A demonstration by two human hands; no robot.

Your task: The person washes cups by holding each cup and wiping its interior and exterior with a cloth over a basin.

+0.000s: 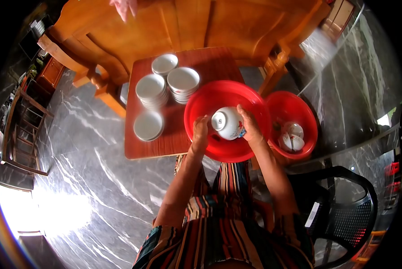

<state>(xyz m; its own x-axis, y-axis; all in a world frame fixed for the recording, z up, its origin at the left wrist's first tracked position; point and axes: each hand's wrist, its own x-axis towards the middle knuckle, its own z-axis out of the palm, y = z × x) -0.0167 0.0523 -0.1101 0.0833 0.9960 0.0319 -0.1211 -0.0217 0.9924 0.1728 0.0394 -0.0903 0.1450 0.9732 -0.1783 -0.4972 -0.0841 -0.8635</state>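
Over the large red basin [225,154]: one tilted bowl [230,124];
Right hand [251,127]: clamped on its side;
Left hand [200,134]: just beside it; grip, I cannot tell;
Bench [175,140]: white bowls [183,80] at four spots

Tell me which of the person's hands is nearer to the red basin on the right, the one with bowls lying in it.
Right. The right hand, holding a white bowl, is just left of that basin; the left hand is farther left, beyond the bowl.
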